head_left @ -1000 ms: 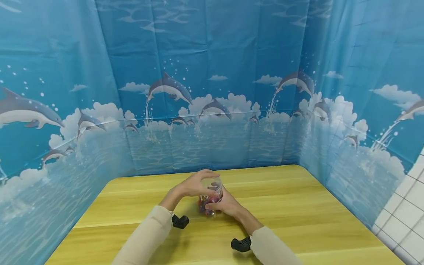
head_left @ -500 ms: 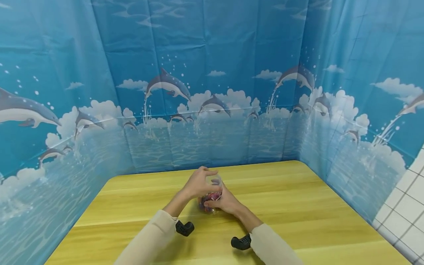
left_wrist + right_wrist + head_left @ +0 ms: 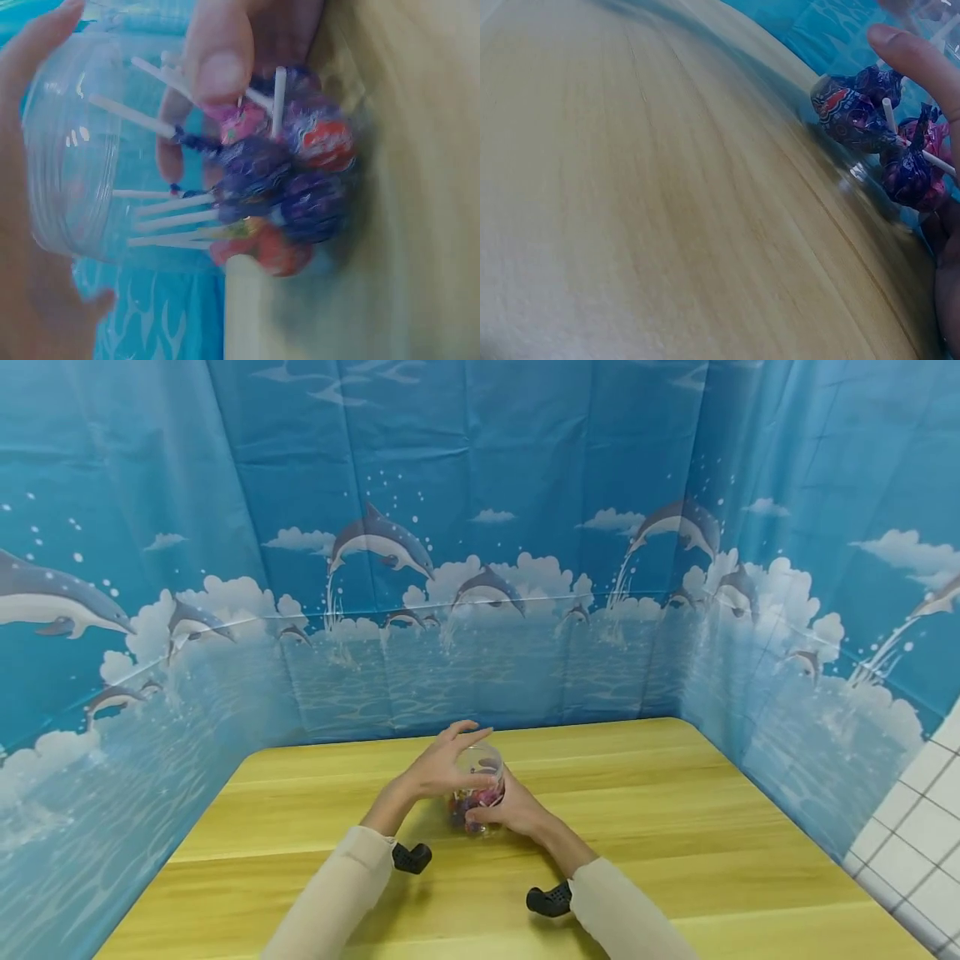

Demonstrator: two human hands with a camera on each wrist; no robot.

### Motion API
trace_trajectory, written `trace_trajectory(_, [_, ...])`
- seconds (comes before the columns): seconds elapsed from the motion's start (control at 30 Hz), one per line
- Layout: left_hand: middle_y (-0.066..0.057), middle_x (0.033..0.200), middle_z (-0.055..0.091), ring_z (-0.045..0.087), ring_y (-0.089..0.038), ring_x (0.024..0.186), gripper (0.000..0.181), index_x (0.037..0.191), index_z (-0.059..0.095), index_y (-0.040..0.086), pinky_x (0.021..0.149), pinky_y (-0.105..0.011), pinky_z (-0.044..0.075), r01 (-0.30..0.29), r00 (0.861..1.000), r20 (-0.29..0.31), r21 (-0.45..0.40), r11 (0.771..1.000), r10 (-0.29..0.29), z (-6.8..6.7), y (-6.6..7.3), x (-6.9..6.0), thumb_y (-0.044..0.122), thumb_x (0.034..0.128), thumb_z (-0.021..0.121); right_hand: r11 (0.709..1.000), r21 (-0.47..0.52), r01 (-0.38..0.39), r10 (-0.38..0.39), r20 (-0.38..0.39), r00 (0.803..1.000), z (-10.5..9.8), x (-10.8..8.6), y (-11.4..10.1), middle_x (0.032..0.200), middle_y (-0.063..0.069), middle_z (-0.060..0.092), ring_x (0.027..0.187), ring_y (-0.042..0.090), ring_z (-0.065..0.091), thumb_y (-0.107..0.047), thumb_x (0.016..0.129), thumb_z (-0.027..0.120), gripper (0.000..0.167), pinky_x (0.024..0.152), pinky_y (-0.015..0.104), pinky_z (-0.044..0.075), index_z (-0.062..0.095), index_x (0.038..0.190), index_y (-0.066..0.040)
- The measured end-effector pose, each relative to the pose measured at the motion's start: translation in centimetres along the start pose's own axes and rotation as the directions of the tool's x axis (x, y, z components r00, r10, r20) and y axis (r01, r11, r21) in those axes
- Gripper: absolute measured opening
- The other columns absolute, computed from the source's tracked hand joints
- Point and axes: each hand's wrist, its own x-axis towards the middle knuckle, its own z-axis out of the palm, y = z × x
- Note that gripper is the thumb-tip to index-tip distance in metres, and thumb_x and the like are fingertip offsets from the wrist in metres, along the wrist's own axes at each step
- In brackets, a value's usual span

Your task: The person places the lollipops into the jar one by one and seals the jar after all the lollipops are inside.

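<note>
A clear plastic jar (image 3: 474,760) with several wrapped lollipops (image 3: 251,172) inside stands on the table in front of me. From its far right side my right hand (image 3: 519,810) grips the lower wall, thumb across the near side. My left hand (image 3: 435,770) is at the jar's top, fingers spread and raised around the rim. In the left wrist view the left fingers (image 3: 19,67) are extended beside the ridged mouth. Whether a clear lid sits on it, I cannot tell. Purple, red and pink wrappers with white sticks show through the wall.
The yellow wood-grain table (image 3: 675,827) reaches back to a blue dolphin-print curtain (image 3: 495,677) at the rear and sides. A black device (image 3: 411,858) protrudes from the left cuff and another black device (image 3: 549,900) from the right. White tiles (image 3: 911,827) show at right.
The left hand turned in over the jar's top, then swung back left with its fingers spreading and lifting. The right hand keeps holding the jar in about the same place.
</note>
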Motion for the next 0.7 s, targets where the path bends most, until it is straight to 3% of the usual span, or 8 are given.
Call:
trace_trajectory(0.07, [-0.012, 0.154, 0.04, 0.047, -0.035, 0.134, 0.098, 0.159, 0.043, 0.02, 0.098, -0.06, 0.045, 0.121, 0.989, -0.091, 0.047, 0.992, -0.117, 0.4, 0.7, -0.5, 0.08, 0.0841, 0.062, 1.0, 0.006, -0.006, 0.006, -0.006, 1.0, 0.0, -0.1, 0.0, 0.153, 0.013, 0.042, 0.132, 0.03, 0.052, -0.024, 0.089, 0.085, 0.1, 0.107, 0.053, 0.043, 0.02, 0.164, -0.014])
trace_trajectory(0.17, [-0.013, 0.139, 0.051, 0.057, -0.031, 0.115, 0.103, 0.152, 0.049, 0.01, 0.088, -0.053, 0.051, 0.279, 0.941, -0.211, 0.029, 0.96, -0.266, 1.0, 1.9, -1.3, 0.082, 0.079, 0.066, 1.0, 0.015, -0.003, 0.003, -0.001, 1.0, 0.0, -0.2, 0.0, 0.145, 0.015, 0.051, 0.124, 0.029, 0.058, -0.022, 0.088, 0.085, 0.1, 0.104, 0.05, 0.046, 0.02, 0.163, -0.01])
trace_trajectory(0.2, [-0.014, 0.136, 0.054, 0.059, -0.032, 0.112, 0.102, 0.149, 0.052, 0.008, 0.086, -0.052, 0.052, 0.302, 0.927, -0.234, 0.002, 0.953, -0.293, 1.1, 2.2, -1.5, 0.08, 0.0782, 0.069, 1.0, 0.013, 0.0, 0.001, -0.004, 1.0, 0.0, -0.3, -0.1, 0.145, 0.015, 0.051, 0.124, 0.028, 0.058, -0.022, 0.088, 0.085, 0.099, 0.104, 0.049, 0.046, 0.021, 0.163, -0.01])
trace_trajectory(0.27, [-0.013, 0.135, 0.058, 0.06, -0.032, 0.112, 0.096, 0.145, 0.056, 0.007, 0.085, -0.052, 0.052, 0.288, 0.922, -0.25, -0.064, 0.955, -0.295, 1.2, 2.4, -1.7, 0.074, 0.0784, 0.074, 1.0, 0.013, 0.007, -0.007, -0.008, 1.0, 0.0, -0.4, -0.2, 0.148, 0.014, 0.048, 0.125, 0.027, 0.057, -0.022, 0.088, 0.085, 0.099, 0.106, 0.048, 0.046, 0.02, 0.163, -0.01])
trace_trajectory(0.4, [-0.012, 0.148, 0.054, 0.053, -0.036, 0.129, 0.086, 0.15, 0.055, 0.012, 0.092, -0.055, 0.049, 0.181, 0.969, -0.115, -0.26, 0.948, -0.216, 0.4, 1.1, -1.7, 0.055, 0.0818, 0.083, 0.999, 0.033, 0.01, -0.01, -0.01, 1.0, -0.1, -0.5, -0.5, 0.152, 0.013, 0.044, 0.129, 0.027, 0.055, -0.021, 0.089, 0.085, 0.098, 0.107, 0.048, 0.045, 0.022, 0.163, -0.013])
trace_trajectory(0.47, [-0.009, 0.156, 0.046, 0.043, -0.035, 0.14, 0.082, 0.155, 0.049, 0.016, 0.101, -0.058, 0.044, 0.143, 0.989, 0.018, -0.398, 0.906, -0.148, -0.3, -0.1, -1.5, 0.044, 0.0865, 0.084, 0.999, 0.048, 0.015, -0.014, -0.001, 1.0, -0.1, -0.4, -0.5, 0.151, 0.014, 0.045, 0.128, 0.028, 0.056, -0.019, 0.088, 0.085, 0.098, 0.106, 0.047, 0.046, 0.022, 0.163, -0.015])
trace_trajectory(0.6, [-0.006, 0.165, 0.032, 0.025, -0.032, 0.153, 0.083, 0.162, 0.036, 0.02, 0.114, -0.058, 0.031, 0.168, 0.973, 0.229, -0.584, 0.794, -0.037, -1.2, -1.9, -1.1, 0.027, 0.093, 0.08, 0.998, 0.055, 0.017, -0.018, 0.022, 1.0, -0.2, -0.2, -0.3, 0.147, 0.011, 0.048, 0.125, 0.026, 0.058, -0.019, 0.088, 0.086, 0.098, 0.104, 0.044, 0.048, 0.022, 0.163, -0.02])
trace_trajectory(0.7, [-0.006, 0.166, 0.029, 0.028, -0.033, 0.151, 0.087, 0.165, 0.03, 0.022, 0.114, -0.057, 0.033, 0.188, 0.965, 0.261, -0.594, 0.782, -0.034, -1.3, -1.8, -1.0, 0.029, 0.0935, 0.079, 0.999, 0.042, 0.007, -0.008, 0.02, 1.0, -0.3, -0.2, -0.1, 0.146, 0.008, 0.049, 0.125, 0.023, 0.058, -0.021, 0.087, 0.087, 0.1, 0.104, 0.042, 0.047, 0.022, 0.163, -0.019])
